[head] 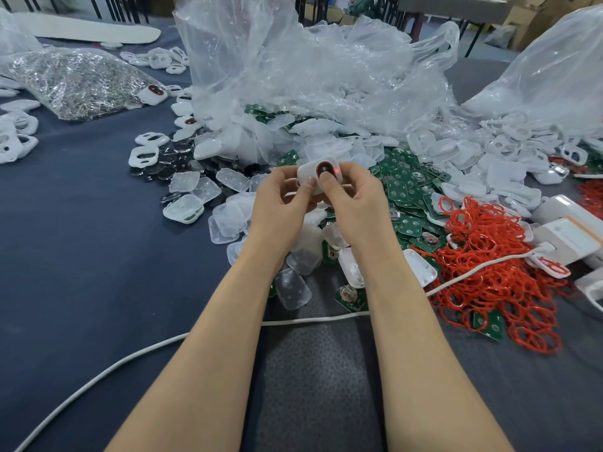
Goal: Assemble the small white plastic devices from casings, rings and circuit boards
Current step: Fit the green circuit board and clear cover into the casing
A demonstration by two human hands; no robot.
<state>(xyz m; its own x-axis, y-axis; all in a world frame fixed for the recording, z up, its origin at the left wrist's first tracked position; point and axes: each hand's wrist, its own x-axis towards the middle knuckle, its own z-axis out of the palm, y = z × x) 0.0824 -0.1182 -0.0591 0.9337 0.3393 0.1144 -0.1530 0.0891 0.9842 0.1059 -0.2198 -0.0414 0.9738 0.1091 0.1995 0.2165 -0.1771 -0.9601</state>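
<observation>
Head view: left hand (281, 207) and right hand (357, 207) fingers (327, 181) pinch the device (306, 171) (red-ringed) over the pile (403, 194), cloth (81, 243) leftward.

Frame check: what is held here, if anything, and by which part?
One white device, held by both hands: left hand grips its left end, right hand its right end, thumb over the red-ringed window.

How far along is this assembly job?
Done: one finished white plastic device with a red-ringed window lies beside the bag of metal parts. In hand: left hand and right hand grip a second device, red light glowing. Left: heaps of white casings, green circuit boards, red rings.
</observation>
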